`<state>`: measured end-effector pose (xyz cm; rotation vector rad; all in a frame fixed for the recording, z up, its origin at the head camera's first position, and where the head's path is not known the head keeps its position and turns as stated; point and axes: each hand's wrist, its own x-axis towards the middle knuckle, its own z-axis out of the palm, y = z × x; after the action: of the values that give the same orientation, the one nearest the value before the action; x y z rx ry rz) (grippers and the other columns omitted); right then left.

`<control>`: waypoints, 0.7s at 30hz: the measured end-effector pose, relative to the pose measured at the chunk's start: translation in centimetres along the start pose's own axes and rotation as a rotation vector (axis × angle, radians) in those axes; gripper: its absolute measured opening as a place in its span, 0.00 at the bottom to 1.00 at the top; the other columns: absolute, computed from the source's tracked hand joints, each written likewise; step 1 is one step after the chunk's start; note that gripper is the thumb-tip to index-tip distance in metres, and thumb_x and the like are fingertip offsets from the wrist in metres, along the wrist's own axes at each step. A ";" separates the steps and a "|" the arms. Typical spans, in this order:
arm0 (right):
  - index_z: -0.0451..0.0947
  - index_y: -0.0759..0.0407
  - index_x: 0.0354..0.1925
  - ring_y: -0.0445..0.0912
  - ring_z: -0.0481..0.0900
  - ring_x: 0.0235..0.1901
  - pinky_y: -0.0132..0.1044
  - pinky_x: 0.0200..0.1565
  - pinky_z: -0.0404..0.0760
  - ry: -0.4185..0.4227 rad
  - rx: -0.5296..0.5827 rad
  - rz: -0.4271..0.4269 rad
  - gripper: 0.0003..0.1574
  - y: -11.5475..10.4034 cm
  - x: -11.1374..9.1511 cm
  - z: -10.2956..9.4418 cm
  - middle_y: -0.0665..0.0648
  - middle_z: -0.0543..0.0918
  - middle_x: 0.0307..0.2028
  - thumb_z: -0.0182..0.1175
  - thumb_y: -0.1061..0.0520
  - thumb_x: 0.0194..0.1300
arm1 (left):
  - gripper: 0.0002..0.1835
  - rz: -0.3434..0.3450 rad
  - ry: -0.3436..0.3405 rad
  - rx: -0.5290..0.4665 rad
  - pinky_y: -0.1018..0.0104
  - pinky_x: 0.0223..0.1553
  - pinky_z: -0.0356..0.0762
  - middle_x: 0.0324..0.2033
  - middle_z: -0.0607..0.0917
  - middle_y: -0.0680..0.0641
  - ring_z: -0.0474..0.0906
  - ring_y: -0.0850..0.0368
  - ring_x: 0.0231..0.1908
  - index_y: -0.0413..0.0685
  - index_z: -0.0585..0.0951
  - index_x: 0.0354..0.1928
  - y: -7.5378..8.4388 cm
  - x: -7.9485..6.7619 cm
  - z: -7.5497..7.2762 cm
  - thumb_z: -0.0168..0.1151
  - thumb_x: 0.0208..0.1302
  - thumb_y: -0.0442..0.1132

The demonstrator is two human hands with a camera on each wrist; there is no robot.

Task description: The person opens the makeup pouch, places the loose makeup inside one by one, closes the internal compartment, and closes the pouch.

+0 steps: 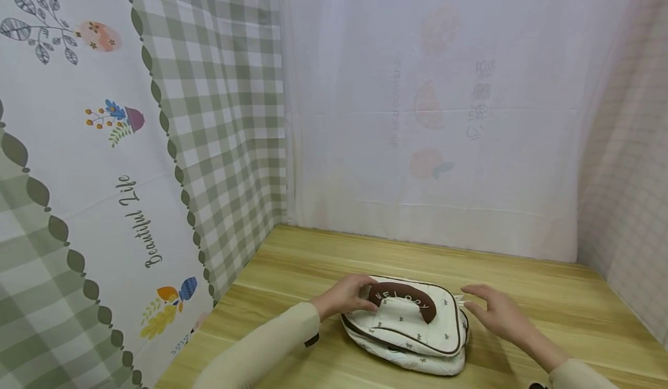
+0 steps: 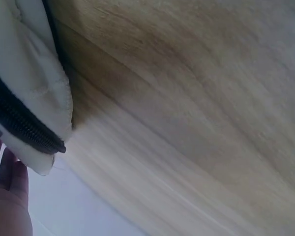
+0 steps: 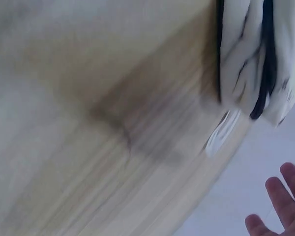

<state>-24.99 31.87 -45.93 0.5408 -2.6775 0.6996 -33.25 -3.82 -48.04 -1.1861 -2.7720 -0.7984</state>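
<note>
A white zippered pouch bag with dark piping, small printed motifs and a curved brown lettered patch lies on the wooden table. At its left side, my left hand touches the top, with thumb and fingers near the patch's left end. The left wrist view shows those fingers fairly straight beside the bag's dark zipper. My right hand hovers just off the bag's right side, its fingers spread and holding nothing. Near them, a white strap sticks out from the bag.
The wooden table extends around the bag. A white curtain hangs behind it, a green checked cloth with printed plants on the left, and another pale checked cloth on the right.
</note>
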 end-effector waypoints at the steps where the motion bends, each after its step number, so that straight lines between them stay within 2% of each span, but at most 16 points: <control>1: 0.81 0.69 0.53 0.64 0.80 0.48 0.60 0.45 0.78 -0.016 0.011 0.023 0.21 0.3 0.3 -0.1 0.70 0.82 0.51 0.66 0.62 0.63 | 0.29 0.001 0.002 -0.004 0.68 0.58 0.71 0.53 0.83 0.53 0.77 0.62 0.55 0.48 0.81 0.58 -0.1 0.1 0.1 0.75 0.55 0.51; 5: 0.78 0.70 0.57 0.62 0.80 0.45 0.57 0.42 0.78 -0.084 0.045 0.100 0.23 1.2 1.2 -0.6 0.74 0.79 0.54 0.63 0.61 0.66 | 0.17 -0.038 -0.003 -0.096 0.72 0.44 0.75 0.40 0.85 0.60 0.78 0.68 0.39 0.52 0.84 0.48 -0.2 0.4 0.4 0.73 0.59 0.48; 9: 0.77 0.72 0.57 0.69 0.78 0.51 0.62 0.48 0.76 -0.115 0.075 0.104 0.22 1.8 2.0 -0.5 0.74 0.79 0.54 0.61 0.61 0.68 | 0.09 -0.110 -0.013 -0.207 0.71 0.32 0.73 0.31 0.82 0.62 0.73 0.68 0.28 0.54 0.84 0.42 -0.1 0.4 0.6 0.69 0.64 0.47; 11: 0.78 0.73 0.56 0.70 0.75 0.55 0.64 0.52 0.73 -0.118 0.087 0.094 0.22 1.9 2.4 -0.3 0.72 0.80 0.54 0.62 0.62 0.67 | 0.11 -0.148 -0.009 -0.252 0.71 0.32 0.73 0.32 0.82 0.62 0.74 0.68 0.28 0.54 0.84 0.45 0.0 0.4 0.6 0.68 0.64 0.48; 16: 0.77 0.74 0.56 0.70 0.76 0.53 0.64 0.52 0.73 -0.169 0.098 0.058 0.22 2.3 3.4 0.2 0.72 0.80 0.53 0.61 0.64 0.65 | 0.19 -0.231 0.005 -0.357 0.69 0.36 0.75 0.38 0.83 0.61 0.76 0.67 0.33 0.54 0.83 0.54 0.1 0.4 0.8 0.70 0.63 0.49; 21: 0.76 0.73 0.58 0.71 0.75 0.54 0.64 0.53 0.72 -0.225 0.120 0.079 0.24 2.7 4.3 0.8 0.72 0.80 0.53 0.61 0.65 0.65 | 0.16 -0.245 0.005 -0.381 0.68 0.36 0.76 0.34 0.83 0.61 0.77 0.66 0.33 0.54 0.84 0.46 0.1 0.4 0.9 0.76 0.56 0.43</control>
<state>-30.13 32.43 -45.98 0.5785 -2.8921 0.8740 -33.31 -3.09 -48.65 -0.8814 -2.8800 -1.3992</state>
